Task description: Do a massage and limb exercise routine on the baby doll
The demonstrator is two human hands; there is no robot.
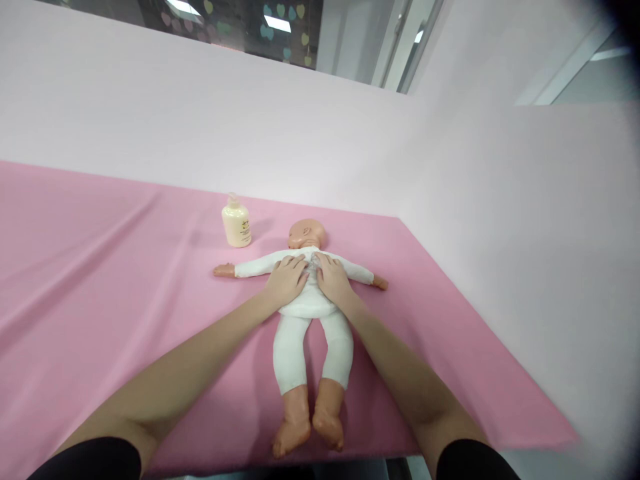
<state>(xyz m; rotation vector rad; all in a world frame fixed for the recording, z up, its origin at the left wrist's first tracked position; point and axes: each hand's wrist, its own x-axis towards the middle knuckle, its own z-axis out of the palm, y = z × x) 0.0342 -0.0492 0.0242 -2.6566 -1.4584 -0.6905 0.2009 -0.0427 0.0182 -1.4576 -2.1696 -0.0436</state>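
White-clad doll (306,303) — under both hands

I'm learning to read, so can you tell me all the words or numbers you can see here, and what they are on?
Bottle: it has a small picture and a few lines of print on its front, but they are too small and blurred to read.
Doll, with the left hand and the right hand on its chest: no words on its white clothes.
Pink cloth: no words.

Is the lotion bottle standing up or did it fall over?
Standing up. The bottle sits on its base on the pink cloth, pump on top, beside the doll.
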